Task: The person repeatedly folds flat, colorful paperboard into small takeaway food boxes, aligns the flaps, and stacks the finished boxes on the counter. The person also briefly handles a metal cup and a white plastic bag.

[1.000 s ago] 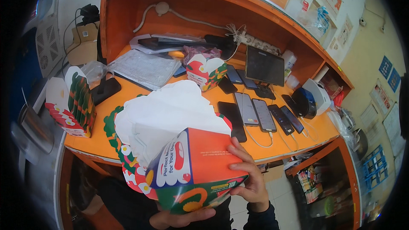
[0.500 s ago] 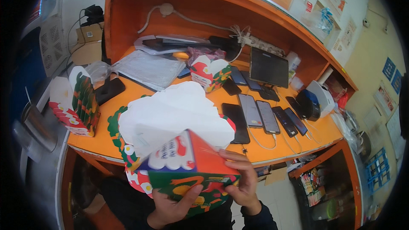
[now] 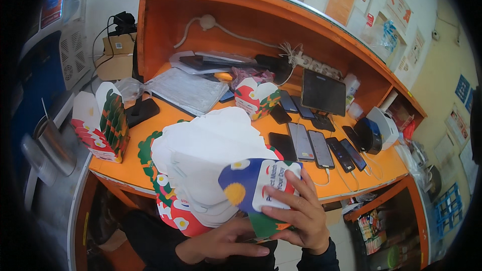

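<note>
My right hand [image 3: 304, 211] grips a printed cardboard food carton [image 3: 246, 183] in blue, white, red and green, its fingers spread across one panel and its thumb near the lower edge. Low beside the carton is my left hand [image 3: 221, 241], thumb stretched along the bottom edge and the other fingers partly hidden behind it. Left of the carton lies a stack of flat carton blanks [image 3: 201, 140], white sides up, with colourful printed edges showing below. One folded carton [image 3: 103, 128] stands at the desk's left end. Another folded carton [image 3: 253, 98] sits behind the stack.
Several phones, some on charging cables, lie on the orange desk [image 3: 138, 143] to the right, near a tablet on a stand [image 3: 324, 93] and a white printer [image 3: 384, 125]. Papers in a plastic sleeve [image 3: 188, 90] lie behind the stack. A metal cup [image 3: 55, 143] stands at far left.
The carton has turned and shifted right, showing its blue panel. My right hand now lies across that panel; my left has dropped to the lower edge. The whole view has shifted slightly.
</note>
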Tool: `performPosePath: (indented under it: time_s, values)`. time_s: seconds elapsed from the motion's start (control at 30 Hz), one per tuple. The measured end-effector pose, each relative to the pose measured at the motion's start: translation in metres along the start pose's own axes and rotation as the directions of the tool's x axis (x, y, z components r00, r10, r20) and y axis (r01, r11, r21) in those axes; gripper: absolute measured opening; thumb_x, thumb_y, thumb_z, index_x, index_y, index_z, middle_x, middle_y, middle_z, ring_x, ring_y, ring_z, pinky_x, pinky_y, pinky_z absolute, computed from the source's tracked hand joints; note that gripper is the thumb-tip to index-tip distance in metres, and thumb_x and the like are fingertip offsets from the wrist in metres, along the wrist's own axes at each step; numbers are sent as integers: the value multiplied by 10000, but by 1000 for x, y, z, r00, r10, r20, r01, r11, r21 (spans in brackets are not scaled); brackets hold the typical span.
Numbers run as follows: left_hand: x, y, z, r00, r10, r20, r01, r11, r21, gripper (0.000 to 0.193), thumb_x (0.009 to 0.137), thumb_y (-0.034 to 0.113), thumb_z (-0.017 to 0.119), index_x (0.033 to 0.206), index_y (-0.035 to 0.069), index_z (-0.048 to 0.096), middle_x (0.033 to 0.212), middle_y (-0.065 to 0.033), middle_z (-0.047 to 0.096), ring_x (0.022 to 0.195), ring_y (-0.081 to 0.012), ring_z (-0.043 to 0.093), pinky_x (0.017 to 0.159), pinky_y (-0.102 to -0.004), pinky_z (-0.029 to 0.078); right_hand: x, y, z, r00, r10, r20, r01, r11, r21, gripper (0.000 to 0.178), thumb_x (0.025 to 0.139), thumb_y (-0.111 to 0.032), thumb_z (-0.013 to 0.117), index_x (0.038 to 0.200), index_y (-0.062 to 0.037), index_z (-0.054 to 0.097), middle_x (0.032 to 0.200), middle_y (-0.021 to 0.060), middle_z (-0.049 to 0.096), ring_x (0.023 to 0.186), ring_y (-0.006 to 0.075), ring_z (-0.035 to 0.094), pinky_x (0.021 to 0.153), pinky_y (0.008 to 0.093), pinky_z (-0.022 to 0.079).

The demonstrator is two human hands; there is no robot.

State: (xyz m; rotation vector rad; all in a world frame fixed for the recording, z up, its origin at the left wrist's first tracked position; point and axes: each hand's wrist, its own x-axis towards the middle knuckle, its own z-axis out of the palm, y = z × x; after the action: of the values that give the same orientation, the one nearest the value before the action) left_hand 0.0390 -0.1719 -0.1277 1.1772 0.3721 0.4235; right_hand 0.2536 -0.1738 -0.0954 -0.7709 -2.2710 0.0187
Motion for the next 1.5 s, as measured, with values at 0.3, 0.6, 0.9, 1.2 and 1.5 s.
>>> performPosePath:
  time_s: [0.3, 0.6, 0.9, 1.2, 1.5]
  values:
    - [17, 9, -31, 827, 504, 249, -562, 748, 353, 656, 833, 270, 672, 1376, 35, 388, 1363, -132, 440, 1206, -209, 440, 970, -349, 367, -5, 13, -3, 734, 249, -632, 31, 917, 398, 285, 871, -340, 609, 830, -63, 552, 876, 136, 681, 963, 314, 634, 1017, 518, 334]
    - [-12, 23, 10, 814, 553, -178, -328, 691, 644, 340, 859, 201, 654, 1127, -1, 598, 1026, -154, 645, 905, -244, 628, 770, -312, 481, 14, -4, 38, 831, 309, -462, 8, 824, 566, 175, 928, -187, 537, 960, -32, 463, 890, 205, 629, 960, 369, 619, 925, 542, 434]
    - [-16, 14, 2, 758, 485, -436, -317, 858, 403, 300, 894, 198, 624, 1098, -18, 593, 919, -74, 663, 801, -127, 613, 702, -250, 482, 9, 12, 30, 937, -187, -296, 201, 980, 16, 312, 694, -14, 719, 974, -148, 688, 1110, 126, 634, 992, 302, 642, 809, 377, 566]
    - [-8, 4, -4, 769, 498, -400, -368, 858, 359, 298, 908, 199, 604, 1099, -29, 578, 893, -76, 656, 792, -105, 596, 689, -243, 470, 2, 13, 26, 964, -168, -207, 150, 984, -96, 305, 696, -24, 711, 963, -171, 714, 1142, 122, 624, 1033, 291, 626, 831, 349, 555]
    - [-5, 2, -1, 758, 489, -433, -388, 870, 304, 298, 912, 213, 598, 1075, -35, 574, 853, -69, 643, 765, -100, 585, 677, -243, 469, 5, 8, 38, 952, 1, -307, 40, 991, 128, 192, 685, -24, 743, 862, -91, 711, 1129, 208, 615, 1052, 345, 610, 911, 408, 492]
